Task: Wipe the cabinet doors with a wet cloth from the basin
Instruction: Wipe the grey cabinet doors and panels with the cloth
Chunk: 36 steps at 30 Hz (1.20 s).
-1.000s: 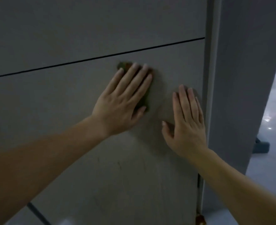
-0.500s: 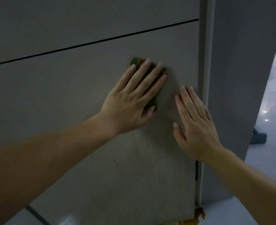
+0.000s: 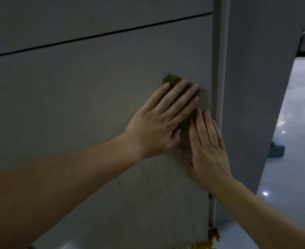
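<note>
The left hand (image 3: 163, 121) lies flat, fingers straight and close together, over the green-and-orange cloth (image 3: 172, 80), pressing it against the lower cabinet door (image 3: 76, 114) close to the door's right edge. The open palm probably spreads the pressure so the whole cloth meets the panel. The right hand (image 3: 208, 151), also flat and holding nothing, rests on the door just below and beside the cloth, likely bracing the door against the push. Whether the two hands touch cannot be told

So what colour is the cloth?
The cloth is green with orange-red flecks, seen best in the head view.
</note>
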Each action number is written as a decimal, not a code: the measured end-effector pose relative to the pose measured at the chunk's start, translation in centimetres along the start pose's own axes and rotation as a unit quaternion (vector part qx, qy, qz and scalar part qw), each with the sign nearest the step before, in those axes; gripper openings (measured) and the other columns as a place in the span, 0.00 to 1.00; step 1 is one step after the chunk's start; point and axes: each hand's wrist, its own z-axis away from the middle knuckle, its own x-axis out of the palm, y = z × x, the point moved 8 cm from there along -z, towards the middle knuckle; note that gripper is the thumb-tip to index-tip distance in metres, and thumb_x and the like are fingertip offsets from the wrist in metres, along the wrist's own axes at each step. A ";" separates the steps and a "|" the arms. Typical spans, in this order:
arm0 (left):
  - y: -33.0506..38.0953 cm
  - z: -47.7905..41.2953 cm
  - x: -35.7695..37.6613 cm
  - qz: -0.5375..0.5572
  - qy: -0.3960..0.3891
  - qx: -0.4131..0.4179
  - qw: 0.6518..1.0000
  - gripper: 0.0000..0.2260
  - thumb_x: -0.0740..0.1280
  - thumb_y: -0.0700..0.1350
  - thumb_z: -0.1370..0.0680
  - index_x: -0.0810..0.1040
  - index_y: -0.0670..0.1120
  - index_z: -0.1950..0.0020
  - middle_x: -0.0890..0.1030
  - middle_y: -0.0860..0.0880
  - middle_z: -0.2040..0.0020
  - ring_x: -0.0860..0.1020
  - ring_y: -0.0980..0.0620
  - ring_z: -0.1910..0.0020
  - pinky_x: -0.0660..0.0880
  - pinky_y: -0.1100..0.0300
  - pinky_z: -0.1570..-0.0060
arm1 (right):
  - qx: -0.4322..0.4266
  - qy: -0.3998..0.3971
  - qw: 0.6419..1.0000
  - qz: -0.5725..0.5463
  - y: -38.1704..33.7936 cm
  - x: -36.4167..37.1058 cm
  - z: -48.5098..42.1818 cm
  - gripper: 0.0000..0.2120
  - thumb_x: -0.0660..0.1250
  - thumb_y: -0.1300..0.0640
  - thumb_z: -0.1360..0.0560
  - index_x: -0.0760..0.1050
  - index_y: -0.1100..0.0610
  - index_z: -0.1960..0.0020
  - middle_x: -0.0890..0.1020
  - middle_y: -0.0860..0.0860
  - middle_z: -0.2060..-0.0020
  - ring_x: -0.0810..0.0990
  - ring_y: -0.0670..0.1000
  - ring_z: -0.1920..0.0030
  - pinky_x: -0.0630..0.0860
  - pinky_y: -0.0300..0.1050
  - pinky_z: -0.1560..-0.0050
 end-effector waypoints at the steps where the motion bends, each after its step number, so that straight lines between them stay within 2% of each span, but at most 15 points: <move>1: 0.8 0.4 0.4 -0.001 -0.007 0.010 1.000 0.34 0.55 0.54 0.18 0.48 0.42 0.16 0.49 0.42 0.16 0.47 0.41 0.17 0.46 0.44 0.19 | 0.003 -0.011 1.000 0.001 -0.1 0.4 0.6 0.35 0.58 0.48 0.17 0.49 0.64 0.18 0.49 0.59 0.18 0.49 0.59 0.18 0.52 0.60 0.19; 4: 2.7 2.4 1.4 0.002 -0.033 0.046 0.998 0.35 0.57 0.55 0.18 0.49 0.42 0.16 0.50 0.43 0.16 0.48 0.42 0.17 0.46 0.46 0.18 | 0.007 -0.044 0.999 0.008 -0.3 1.7 2.8 0.38 0.61 0.51 0.17 0.45 0.64 0.18 0.46 0.59 0.17 0.47 0.59 0.17 0.49 0.58 0.18; 6: 1.4 2.6 1.0 0.008 -0.022 0.044 0.999 0.35 0.57 0.56 0.18 0.51 0.43 0.16 0.51 0.44 0.16 0.49 0.43 0.17 0.46 0.47 0.18 | 0.008 -0.051 0.999 0.004 -0.3 2.0 3.6 0.38 0.61 0.52 0.19 0.45 0.64 0.18 0.45 0.59 0.17 0.46 0.59 0.17 0.46 0.57 0.18; 11: -6.5 4.4 -1.5 -0.002 0.021 -0.135 0.991 0.35 0.57 0.59 0.18 0.52 0.42 0.16 0.52 0.41 0.17 0.49 0.40 0.17 0.47 0.43 0.19 | 0.044 -0.058 0.997 -0.016 -1.1 2.2 3.3 0.38 0.54 0.44 0.19 0.45 0.63 0.18 0.46 0.60 0.18 0.45 0.61 0.18 0.45 0.57 0.19; 15: -3.0 8.3 0.4 0.023 -0.002 -0.140 0.990 0.34 0.60 0.57 0.18 0.54 0.44 0.17 0.53 0.43 0.17 0.49 0.42 0.17 0.47 0.45 0.19 | 0.075 -0.037 0.996 -0.026 -2.6 2.1 2.8 0.38 0.55 0.45 0.20 0.49 0.65 0.18 0.46 0.61 0.18 0.45 0.62 0.18 0.43 0.52 0.18; 18: -5.7 9.4 -0.3 0.028 0.023 -0.179 0.983 0.35 0.60 0.59 0.18 0.55 0.45 0.17 0.53 0.44 0.17 0.51 0.42 0.17 0.48 0.45 0.19 | 0.017 -0.014 0.999 -0.032 -4.9 1.2 0.2 0.37 0.55 0.46 0.20 0.51 0.63 0.18 0.51 0.60 0.18 0.48 0.62 0.18 0.47 0.57 0.19; 21: -13.3 11.9 -2.2 0.007 0.060 -0.278 0.959 0.36 0.59 0.58 0.18 0.52 0.41 0.18 0.52 0.39 0.18 0.51 0.36 0.18 0.47 0.41 0.19 | -0.038 0.012 0.998 -0.042 -8.2 -0.1 -4.9 0.36 0.57 0.47 0.20 0.50 0.63 0.18 0.50 0.60 0.18 0.45 0.61 0.18 0.44 0.58 0.18; 23: -15.8 14.5 -2.4 0.014 0.080 -0.336 0.938 0.36 0.58 0.57 0.18 0.51 0.38 0.18 0.52 0.35 0.18 0.49 0.32 0.19 0.47 0.38 0.20 | -0.070 0.034 0.996 -0.042 -10.9 -0.7 -8.1 0.35 0.57 0.49 0.19 0.52 0.64 0.18 0.51 0.60 0.18 0.47 0.62 0.18 0.44 0.60 0.19; 26: -12.2 17.6 -0.4 0.052 0.051 -0.324 0.943 0.38 0.59 0.57 0.19 0.47 0.40 0.17 0.48 0.38 0.18 0.43 0.36 0.18 0.46 0.39 0.20 | -0.128 0.050 0.990 -0.033 -14.8 -0.2 -9.8 0.33 0.59 0.51 0.20 0.57 0.65 0.19 0.54 0.61 0.19 0.50 0.63 0.18 0.45 0.62 0.19; 28: -10.4 20.7 1.1 0.046 0.027 -0.324 0.944 0.37 0.58 0.59 0.18 0.46 0.43 0.16 0.47 0.42 0.17 0.43 0.38 0.18 0.46 0.41 0.20 | -0.143 0.055 0.988 -0.028 -16.2 0.3 -9.6 0.33 0.59 0.51 0.21 0.58 0.65 0.20 0.55 0.61 0.19 0.51 0.64 0.18 0.46 0.64 0.20; 31: -16.0 25.6 0.6 0.036 0.045 -0.407 0.912 0.36 0.54 0.60 0.17 0.47 0.41 0.17 0.47 0.40 0.17 0.45 0.37 0.18 0.47 0.41 0.20 | -0.182 0.049 0.982 -0.031 -18.5 0.8 -9.5 0.33 0.59 0.51 0.21 0.59 0.65 0.20 0.57 0.62 0.19 0.52 0.64 0.19 0.48 0.65 0.20; 34: -24.4 30.5 -1.6 0.039 0.083 -0.513 0.854 0.37 0.54 0.57 0.18 0.45 0.38 0.18 0.46 0.36 0.17 0.43 0.36 0.18 0.46 0.38 0.20 | -0.262 0.030 0.964 -0.022 -22.9 1.4 -10.8 0.32 0.59 0.51 0.22 0.63 0.63 0.21 0.60 0.60 0.20 0.56 0.62 0.19 0.50 0.63 0.20; 36: -26.9 33.4 -2.1 0.063 0.112 -0.573 0.809 0.36 0.53 0.55 0.19 0.44 0.37 0.17 0.44 0.37 0.17 0.41 0.38 0.18 0.44 0.38 0.20 | -0.284 0.029 0.958 -0.014 -26.5 2.0 -12.0 0.32 0.58 0.51 0.22 0.63 0.62 0.21 0.60 0.59 0.19 0.56 0.61 0.19 0.50 0.62 0.19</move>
